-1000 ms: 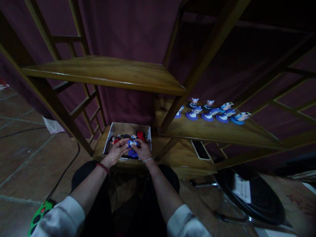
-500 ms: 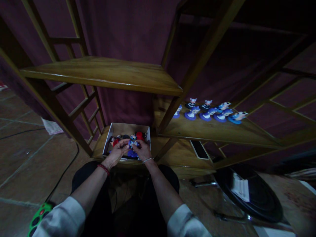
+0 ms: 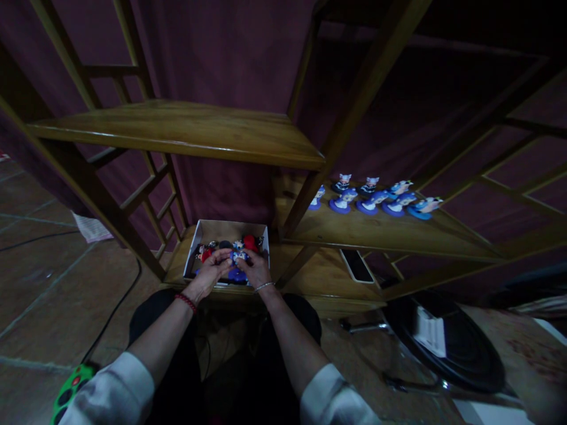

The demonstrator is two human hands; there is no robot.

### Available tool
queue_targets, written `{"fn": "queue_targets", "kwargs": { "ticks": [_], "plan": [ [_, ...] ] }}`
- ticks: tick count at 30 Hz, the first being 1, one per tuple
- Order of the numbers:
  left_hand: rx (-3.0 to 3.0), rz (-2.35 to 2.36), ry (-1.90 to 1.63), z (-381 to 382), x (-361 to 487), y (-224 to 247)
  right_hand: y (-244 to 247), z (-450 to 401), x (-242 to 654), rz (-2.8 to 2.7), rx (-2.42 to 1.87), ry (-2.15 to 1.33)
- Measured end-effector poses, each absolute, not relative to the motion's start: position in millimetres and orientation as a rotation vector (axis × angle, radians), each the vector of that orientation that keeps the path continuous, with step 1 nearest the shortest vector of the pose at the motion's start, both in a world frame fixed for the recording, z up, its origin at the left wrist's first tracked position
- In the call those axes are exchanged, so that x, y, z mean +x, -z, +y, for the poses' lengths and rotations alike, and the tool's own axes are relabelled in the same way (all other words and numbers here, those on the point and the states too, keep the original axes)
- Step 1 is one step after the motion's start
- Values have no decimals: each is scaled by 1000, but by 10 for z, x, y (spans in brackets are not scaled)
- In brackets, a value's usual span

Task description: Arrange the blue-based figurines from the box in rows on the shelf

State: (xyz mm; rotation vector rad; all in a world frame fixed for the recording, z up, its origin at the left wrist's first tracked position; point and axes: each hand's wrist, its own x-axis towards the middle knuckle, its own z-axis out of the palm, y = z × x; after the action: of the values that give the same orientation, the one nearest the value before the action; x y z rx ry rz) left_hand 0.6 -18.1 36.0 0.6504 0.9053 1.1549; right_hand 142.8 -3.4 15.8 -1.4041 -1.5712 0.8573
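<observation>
Between my hands, over the front of a white box (image 3: 233,225), is a small blue and white figurine (image 3: 239,257). My left hand (image 3: 212,273) grips it from the left with fingers closed. On its other side my right hand (image 3: 257,270) pinches it. Inside the box lie several more figurines, among them a red one (image 3: 250,242) at the back right and another red one (image 3: 206,254) at the left. A purple-blue piece (image 3: 238,275) shows just below the held figurine. My fingertips partly cover the figurine.
Several figurines on purple and blue bases (image 3: 372,201) stand on the right wooden shelf (image 3: 390,239). Below it lies a phone (image 3: 357,266). A slanting post (image 3: 305,203) parts the box from that shelf. At right is a black round stool (image 3: 469,348).
The view has shifted very slightly. Both hands stay around the figurine, nearly in the same place.
</observation>
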Motion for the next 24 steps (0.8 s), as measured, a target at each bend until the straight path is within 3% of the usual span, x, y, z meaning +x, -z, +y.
{"fn": "queue_targets", "kwargs": {
  "ticks": [24],
  "plan": [
    [571,875,-1106,-204,22,-367,-280,-58,1480,-1755,-1231,-834]
  ]
}}
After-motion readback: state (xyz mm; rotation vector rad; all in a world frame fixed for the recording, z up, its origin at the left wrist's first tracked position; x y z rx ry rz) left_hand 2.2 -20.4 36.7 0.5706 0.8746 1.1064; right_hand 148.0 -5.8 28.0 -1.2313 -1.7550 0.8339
